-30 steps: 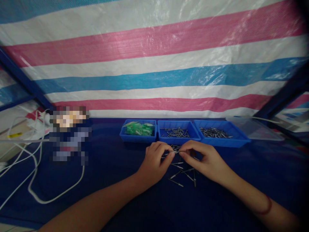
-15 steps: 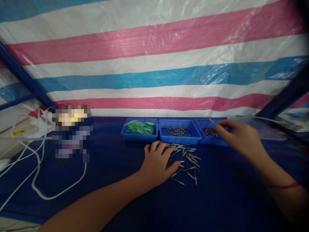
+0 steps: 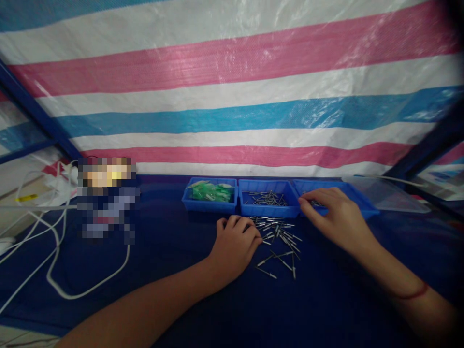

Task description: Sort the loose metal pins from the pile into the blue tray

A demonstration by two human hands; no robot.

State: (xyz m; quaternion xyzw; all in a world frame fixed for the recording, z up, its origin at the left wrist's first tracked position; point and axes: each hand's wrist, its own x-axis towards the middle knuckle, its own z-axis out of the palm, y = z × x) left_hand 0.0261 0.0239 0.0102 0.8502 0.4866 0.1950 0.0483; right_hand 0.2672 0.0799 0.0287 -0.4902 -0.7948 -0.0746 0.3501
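Loose silver blind rivets [image 3: 284, 234] lie in a pile on the dark blue table. My left hand [image 3: 235, 241] rests at the pile's left side, fingers curled, with thumb and forefinger closed at the end of a rivet [image 3: 266, 241]. Above the front edge of the right blue bin [image 3: 366, 205], my right hand [image 3: 337, 215] hovers palm down. Its thumb and forefinger are slightly apart, and nothing shows between them. The hand covers most of the rivets in that bin. More rivets lie in the middle blue bin [image 3: 270, 211], just behind the pile.
The left blue bin [image 3: 209, 208] holds green packets [image 3: 212, 192]. A clear plastic lid [image 3: 395, 195] lies at the back right. White cables [image 3: 68, 295] loop across the table's left side, near a blurred-out patch. A striped tarp [image 3: 232, 111] hangs behind.
My right hand has moved left and toward me from over the right bin; the rivet near its fingertips no longer shows there. My left thumb has closed in against the forefinger.
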